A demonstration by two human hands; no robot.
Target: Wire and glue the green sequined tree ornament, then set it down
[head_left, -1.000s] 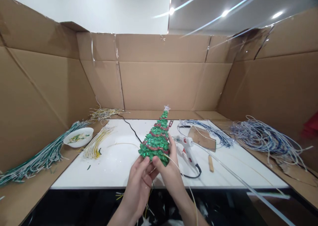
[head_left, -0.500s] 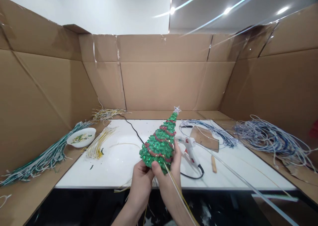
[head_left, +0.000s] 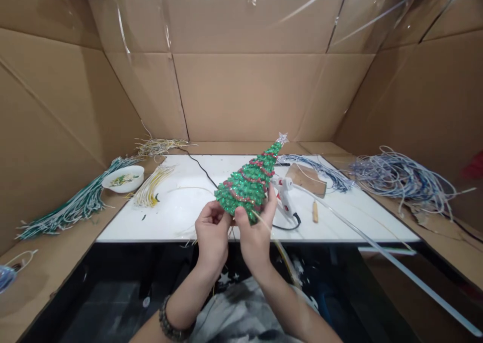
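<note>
A small green glittery Christmas tree (head_left: 249,182) with red garlands and a silver star on top is held over the near edge of the white table (head_left: 181,217), tilted to the right. My right hand (head_left: 257,228) grips its base from the right and below, with thin yellowish wires trailing past the wrist. At the left underside of the base, my left hand (head_left: 212,230) has its fingers curled and pinched. Whether they grip the tree or a wire there is hidden.
A white glue gun (head_left: 284,194) with a black cord lies just right of the tree, next to a cardboard piece (head_left: 306,178). Yellow wires (head_left: 151,191), green-white wires (head_left: 71,209) and a white bowl (head_left: 123,178) lie left; blue-white wires (head_left: 400,178) right. Cardboard walls surround.
The tree has tilted further to the right and come nearer to me. The camera has dipped down, so my forearms and lap now show.
</note>
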